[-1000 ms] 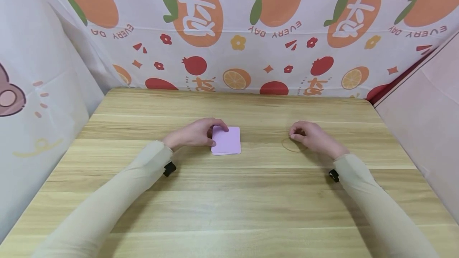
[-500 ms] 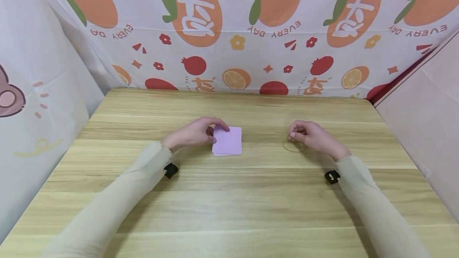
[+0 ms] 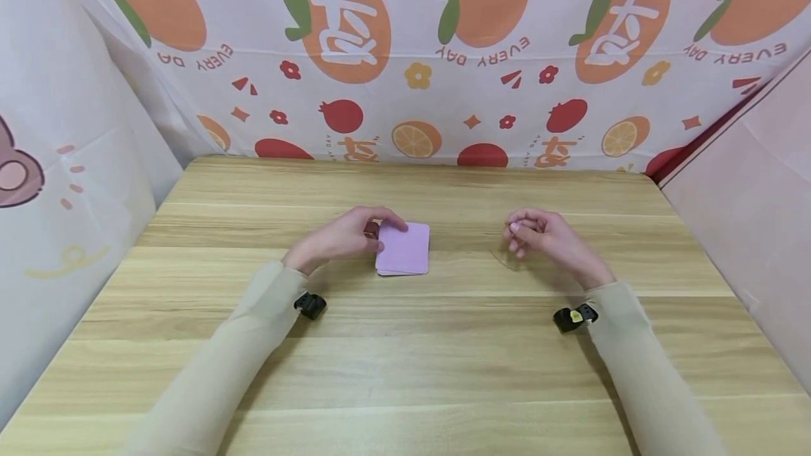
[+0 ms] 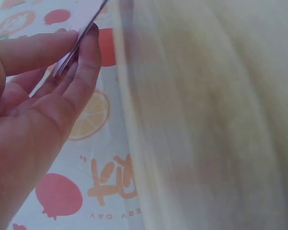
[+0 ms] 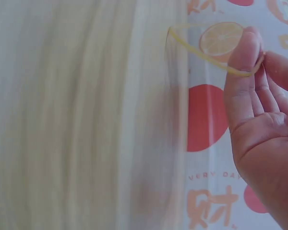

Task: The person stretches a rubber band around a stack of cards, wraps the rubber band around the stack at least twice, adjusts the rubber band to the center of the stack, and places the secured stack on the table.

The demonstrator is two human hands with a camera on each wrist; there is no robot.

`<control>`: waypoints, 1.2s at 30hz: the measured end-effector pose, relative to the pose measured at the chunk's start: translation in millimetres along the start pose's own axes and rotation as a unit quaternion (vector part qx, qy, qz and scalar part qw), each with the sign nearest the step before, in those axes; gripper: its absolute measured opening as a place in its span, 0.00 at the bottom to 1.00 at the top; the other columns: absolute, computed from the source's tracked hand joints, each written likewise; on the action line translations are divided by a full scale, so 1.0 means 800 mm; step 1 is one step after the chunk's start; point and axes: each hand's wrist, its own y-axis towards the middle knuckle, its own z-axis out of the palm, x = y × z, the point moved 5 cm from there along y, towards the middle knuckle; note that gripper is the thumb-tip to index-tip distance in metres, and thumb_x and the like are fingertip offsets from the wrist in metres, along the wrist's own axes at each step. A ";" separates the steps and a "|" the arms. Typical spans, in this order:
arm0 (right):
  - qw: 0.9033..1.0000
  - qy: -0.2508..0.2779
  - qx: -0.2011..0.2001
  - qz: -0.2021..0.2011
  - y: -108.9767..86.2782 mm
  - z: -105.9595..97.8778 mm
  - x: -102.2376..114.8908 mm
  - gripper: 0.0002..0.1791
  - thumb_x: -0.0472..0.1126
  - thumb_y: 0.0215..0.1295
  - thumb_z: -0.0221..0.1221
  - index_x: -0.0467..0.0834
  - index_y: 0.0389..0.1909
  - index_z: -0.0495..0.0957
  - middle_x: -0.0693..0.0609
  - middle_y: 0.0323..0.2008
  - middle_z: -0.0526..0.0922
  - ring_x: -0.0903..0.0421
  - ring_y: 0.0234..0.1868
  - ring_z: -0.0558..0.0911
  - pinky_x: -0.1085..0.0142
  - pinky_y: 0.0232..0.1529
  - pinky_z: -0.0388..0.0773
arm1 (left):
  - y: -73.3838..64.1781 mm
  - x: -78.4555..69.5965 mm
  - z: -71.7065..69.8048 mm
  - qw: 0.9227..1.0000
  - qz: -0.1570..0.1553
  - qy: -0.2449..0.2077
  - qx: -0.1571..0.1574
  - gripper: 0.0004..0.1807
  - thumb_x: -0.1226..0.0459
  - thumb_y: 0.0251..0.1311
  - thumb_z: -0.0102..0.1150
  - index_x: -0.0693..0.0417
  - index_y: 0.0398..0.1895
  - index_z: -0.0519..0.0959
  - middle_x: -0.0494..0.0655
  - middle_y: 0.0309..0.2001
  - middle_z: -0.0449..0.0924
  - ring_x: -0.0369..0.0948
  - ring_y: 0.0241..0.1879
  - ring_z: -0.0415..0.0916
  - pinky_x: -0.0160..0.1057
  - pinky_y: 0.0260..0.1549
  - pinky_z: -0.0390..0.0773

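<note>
In the head view my left hand (image 3: 345, 234) grips the left edge of a thin stack of square lilac cards (image 3: 407, 252). The left wrist view has the cards (image 4: 80, 45) edge-on, with the thumb on one face and fingers behind. My right hand (image 3: 551, 236), to the right of the cards, pinches a thin rubber band between thumb and forefinger. The yellowish rubber band (image 5: 206, 56) hangs as a loose loop from those fingertips in the right wrist view. A gap of bare table separates the two hands.
Both hands are over a wood-grain table (image 3: 405, 357). A white cloth with fruit prints (image 3: 418, 100) stands along the far edge. More pale cloth (image 3: 82, 125) closes off the left side, and a pale panel (image 3: 754, 195) the right.
My right hand has risen a little and shifted slightly left, bringing the rubber band along. The left hand and the cards have edged slightly right, the grip unchanged.
</note>
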 end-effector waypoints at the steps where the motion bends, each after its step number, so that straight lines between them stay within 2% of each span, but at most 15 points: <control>1: 1.000 0.017 -0.002 -0.001 0.001 0.001 -0.001 0.23 0.43 0.74 0.54 0.27 0.57 0.67 0.31 0.49 0.76 0.52 0.39 0.81 0.59 0.40 0.82 | 0.000 0.000 0.000 1.000 -0.003 0.000 -0.004 0.25 0.81 0.56 0.56 0.53 0.56 0.79 0.49 0.57 0.76 0.47 0.44 0.72 0.42 0.44 0.74; 6: 0.992 0.125 0.009 -0.014 0.003 0.006 -0.003 0.22 0.39 0.76 0.51 0.26 0.60 0.65 0.34 0.53 0.76 0.52 0.42 0.83 0.60 0.43 0.82 | -0.002 -0.005 -0.003 1.000 -0.010 -0.006 -0.017 0.25 0.82 0.56 0.54 0.54 0.55 0.80 0.50 0.56 0.76 0.48 0.42 0.71 0.42 0.42 0.73; 8: 0.988 0.152 0.013 -0.015 0.004 0.009 -0.003 0.20 0.36 0.75 0.52 0.28 0.60 0.67 0.35 0.56 0.76 0.51 0.45 0.84 0.60 0.45 0.81 | -0.003 -0.007 -0.004 1.000 -0.010 -0.015 -0.021 0.25 0.82 0.55 0.54 0.55 0.55 0.80 0.51 0.57 0.75 0.49 0.42 0.71 0.43 0.42 0.73; 13: 0.987 0.163 -0.010 -0.001 0.009 0.017 -0.002 0.16 0.34 0.72 0.55 0.34 0.58 0.71 0.37 0.60 0.75 0.48 0.48 0.84 0.64 0.41 0.82 | -0.003 -0.007 -0.007 0.998 -0.026 -0.043 -0.033 0.25 0.82 0.57 0.53 0.56 0.55 0.80 0.52 0.58 0.74 0.50 0.43 0.69 0.43 0.42 0.72; 19: 0.980 0.191 -0.050 -0.005 0.012 0.024 0.002 0.13 0.34 0.69 0.60 0.37 0.52 0.75 0.39 0.55 0.80 0.53 0.37 0.86 0.71 0.27 0.79 | -0.004 -0.002 -0.006 0.994 -0.056 -0.083 -0.047 0.24 0.80 0.56 0.53 0.55 0.54 0.81 0.51 0.58 0.74 0.50 0.46 0.68 0.42 0.42 0.74; 24: 0.983 0.181 -0.044 -0.002 0.009 0.031 0.005 0.10 0.39 0.69 0.60 0.39 0.47 0.78 0.39 0.52 0.81 0.56 0.32 0.84 0.69 0.24 0.79 | -0.005 -0.001 -0.005 0.990 -0.061 -0.113 -0.056 0.24 0.80 0.56 0.54 0.55 0.55 0.80 0.51 0.58 0.74 0.50 0.45 0.69 0.41 0.42 0.74; 30: 0.991 0.128 -0.044 0.012 0.007 0.039 0.007 0.17 0.49 0.69 0.60 0.39 0.48 0.79 0.39 0.52 0.80 0.53 0.37 0.85 0.64 0.30 0.81 | -0.006 0.000 -0.004 0.985 -0.069 -0.140 -0.069 0.25 0.80 0.56 0.54 0.53 0.56 0.80 0.49 0.59 0.73 0.51 0.46 0.71 0.42 0.43 0.75; 36: 0.992 0.120 -0.048 -0.006 0.009 0.048 0.009 0.22 0.52 0.71 0.57 0.35 0.49 0.80 0.40 0.50 0.82 0.49 0.41 0.86 0.60 0.33 0.83 | -0.005 -0.004 -0.001 0.984 -0.063 -0.153 -0.066 0.25 0.80 0.56 0.54 0.54 0.56 0.80 0.49 0.59 0.73 0.50 0.47 0.72 0.43 0.44 0.75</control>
